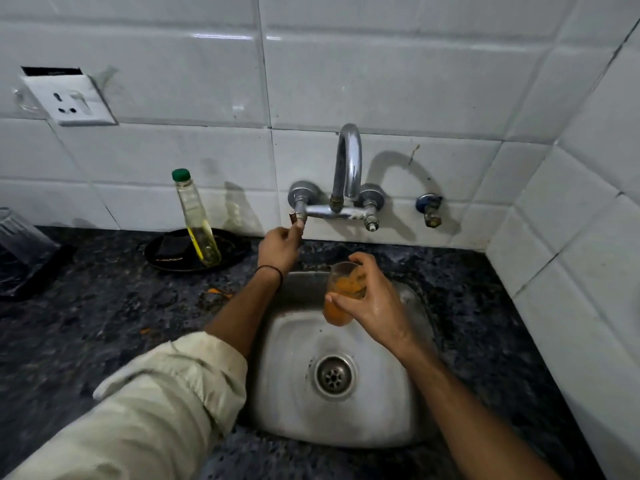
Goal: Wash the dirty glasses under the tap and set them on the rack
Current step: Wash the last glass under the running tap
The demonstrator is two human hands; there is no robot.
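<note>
The right hand [372, 303] has its grip around an orange-smeared clear glass [343, 294] above the steel sink [294, 403]. At eleven o'clock, the left hand [278, 249] pinches the chrome wall tap's [348, 174] left valve stem [300, 220].

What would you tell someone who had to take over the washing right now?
Left hand: fingers pinched on the tap's left valve.
Right hand: holds the dirty glass, smeared orange inside, over the sink and below the spout.
No water shows running yet, so this glass is not rinsed.
A clear ribbed glass sits on a dark tray at the far left; I cannot tell whether it is washed.
Left to do: rinse the glass, then set it on the rack.
</note>
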